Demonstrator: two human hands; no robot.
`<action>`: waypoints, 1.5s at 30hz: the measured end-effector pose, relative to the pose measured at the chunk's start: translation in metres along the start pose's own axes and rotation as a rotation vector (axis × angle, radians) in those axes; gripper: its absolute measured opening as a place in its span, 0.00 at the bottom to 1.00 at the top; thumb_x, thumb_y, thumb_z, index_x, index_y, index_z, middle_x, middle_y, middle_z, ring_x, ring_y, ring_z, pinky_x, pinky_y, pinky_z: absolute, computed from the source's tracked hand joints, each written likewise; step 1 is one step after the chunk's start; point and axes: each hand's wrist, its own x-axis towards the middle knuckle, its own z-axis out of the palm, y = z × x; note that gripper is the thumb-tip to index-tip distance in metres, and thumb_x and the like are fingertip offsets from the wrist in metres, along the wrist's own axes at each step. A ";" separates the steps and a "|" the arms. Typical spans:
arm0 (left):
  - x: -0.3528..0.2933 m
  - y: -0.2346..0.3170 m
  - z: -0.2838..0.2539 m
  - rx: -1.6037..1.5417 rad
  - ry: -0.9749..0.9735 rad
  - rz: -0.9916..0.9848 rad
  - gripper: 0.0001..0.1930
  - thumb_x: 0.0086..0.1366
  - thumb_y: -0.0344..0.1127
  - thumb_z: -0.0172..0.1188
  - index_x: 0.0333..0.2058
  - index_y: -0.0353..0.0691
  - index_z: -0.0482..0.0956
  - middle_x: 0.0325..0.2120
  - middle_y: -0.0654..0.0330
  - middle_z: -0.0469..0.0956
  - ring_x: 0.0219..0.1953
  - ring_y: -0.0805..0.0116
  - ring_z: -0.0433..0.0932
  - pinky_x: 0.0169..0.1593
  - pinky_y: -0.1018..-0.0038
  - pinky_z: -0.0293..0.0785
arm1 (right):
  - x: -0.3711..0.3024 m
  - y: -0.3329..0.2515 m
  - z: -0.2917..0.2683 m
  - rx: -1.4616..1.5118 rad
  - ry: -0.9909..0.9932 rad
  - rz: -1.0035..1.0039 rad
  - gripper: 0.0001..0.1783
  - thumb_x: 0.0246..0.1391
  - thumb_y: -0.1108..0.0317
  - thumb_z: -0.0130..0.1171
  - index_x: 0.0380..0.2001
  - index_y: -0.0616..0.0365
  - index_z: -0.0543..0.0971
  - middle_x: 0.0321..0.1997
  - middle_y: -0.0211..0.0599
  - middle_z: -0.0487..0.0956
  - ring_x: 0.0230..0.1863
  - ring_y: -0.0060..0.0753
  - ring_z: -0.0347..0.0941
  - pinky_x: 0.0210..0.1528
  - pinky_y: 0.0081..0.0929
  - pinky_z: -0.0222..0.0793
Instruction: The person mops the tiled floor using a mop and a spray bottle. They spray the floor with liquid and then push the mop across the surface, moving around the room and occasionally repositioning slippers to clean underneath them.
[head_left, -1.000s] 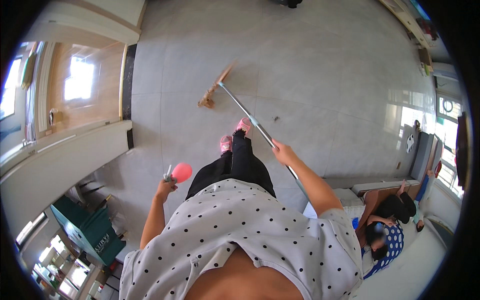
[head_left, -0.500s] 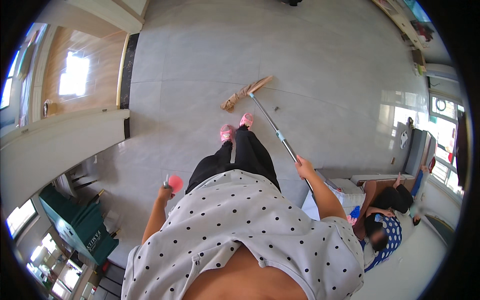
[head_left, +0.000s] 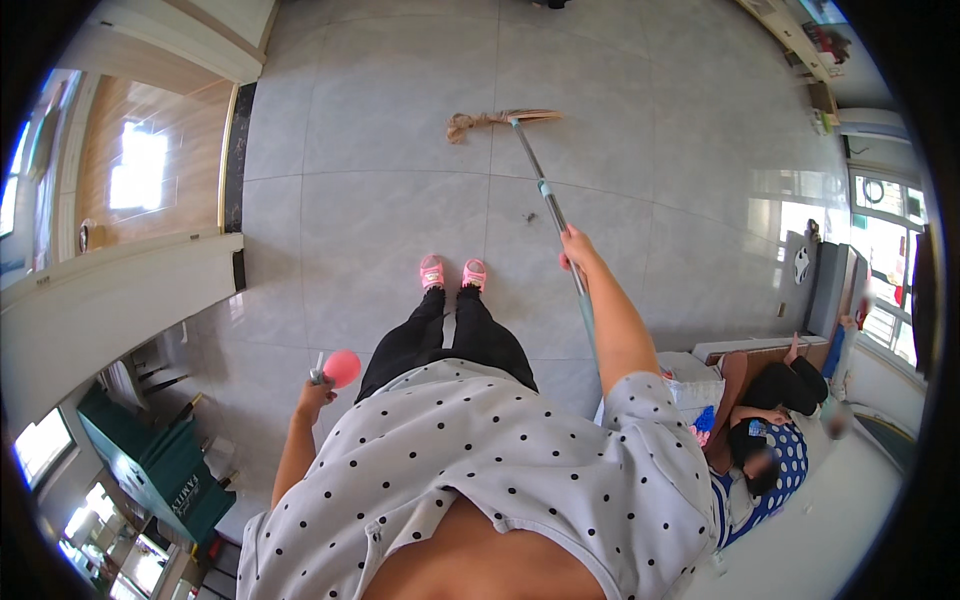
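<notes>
My right hand [head_left: 577,250] is wrapped around the metal pole of a mop [head_left: 553,208], which slants away over the floor. At its far end the wide mop head bears a bunched brown cloth [head_left: 468,125] lying on the tiles. A small dark bit of litter [head_left: 530,217] lies on the floor left of the pole. Down at my left side, my left hand [head_left: 318,395] is closed on a small thing with a pink round part [head_left: 342,369] and a grey-white piece; its kind is unclear.
My pink slippers [head_left: 473,272] stand on grey floor tiles. At right, a person [head_left: 775,420] lies on a sofa beside a white bag [head_left: 695,390]. A dark green box [head_left: 165,465] stands at lower left. Further left, a doorway opens onto a wood-look floor [head_left: 190,140].
The mop head has moved farther away and turned nearly crosswise. My right arm has stretched forward with the pole. My feet now stand side by side; my left hand still holds the pink thing.
</notes>
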 end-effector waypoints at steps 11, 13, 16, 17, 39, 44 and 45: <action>-0.009 -0.010 -0.008 -0.127 -0.020 0.004 0.11 0.51 0.26 0.52 0.36 0.39 0.70 0.24 0.63 0.70 0.22 0.73 0.69 0.28 0.77 0.67 | -0.074 0.126 0.046 -0.167 0.040 0.240 0.30 0.54 0.57 0.36 0.60 0.48 0.46 0.17 0.43 0.73 0.09 0.34 0.67 0.13 0.32 0.65; 0.002 -0.021 -0.015 -0.065 -0.101 0.032 0.08 0.51 0.26 0.52 0.33 0.38 0.71 0.22 0.63 0.70 0.22 0.72 0.70 0.27 0.77 0.67 | -0.114 0.154 0.062 -0.161 0.037 0.249 0.29 0.54 0.56 0.35 0.59 0.50 0.48 0.17 0.43 0.72 0.09 0.34 0.66 0.13 0.33 0.65; 0.025 -0.040 -0.038 0.080 -0.159 0.032 0.07 0.51 0.27 0.52 0.31 0.38 0.71 0.21 0.63 0.70 0.21 0.72 0.70 0.26 0.77 0.67 | -0.167 0.187 0.108 -0.045 0.075 0.264 0.19 0.56 0.57 0.34 0.50 0.50 0.56 0.11 0.38 0.65 0.06 0.31 0.61 0.08 0.31 0.59; 0.033 -0.044 -0.046 0.133 -0.158 0.025 0.06 0.51 0.27 0.52 0.30 0.38 0.71 0.21 0.63 0.70 0.20 0.72 0.70 0.25 0.77 0.67 | -0.182 0.202 0.125 0.010 0.070 0.267 0.15 0.56 0.58 0.34 0.43 0.52 0.60 0.11 0.37 0.64 0.06 0.31 0.61 0.07 0.30 0.59; 0.113 -0.078 -0.127 0.441 0.075 0.141 0.05 0.49 0.32 0.56 0.24 0.38 0.70 0.15 0.62 0.69 0.15 0.71 0.71 0.17 0.77 0.66 | -0.142 0.168 0.106 0.130 0.215 0.237 0.22 0.51 0.65 0.40 0.51 0.56 0.58 0.13 0.37 0.68 0.08 0.30 0.64 0.09 0.32 0.59; 0.111 -0.071 -0.089 0.454 0.007 0.099 0.05 0.49 0.31 0.54 0.25 0.38 0.70 0.16 0.62 0.69 0.16 0.71 0.71 0.18 0.77 0.66 | -0.194 0.219 0.172 0.018 0.235 0.254 0.22 0.49 0.66 0.40 0.49 0.57 0.57 0.14 0.44 0.70 0.12 0.37 0.69 0.11 0.34 0.64; 0.112 -0.070 -0.084 0.455 0.005 0.100 0.05 0.49 0.31 0.54 0.25 0.38 0.70 0.16 0.62 0.69 0.16 0.71 0.71 0.18 0.77 0.66 | -0.214 0.224 0.182 0.033 0.181 0.242 0.18 0.48 0.67 0.41 0.45 0.58 0.60 0.14 0.43 0.70 0.11 0.36 0.68 0.11 0.33 0.64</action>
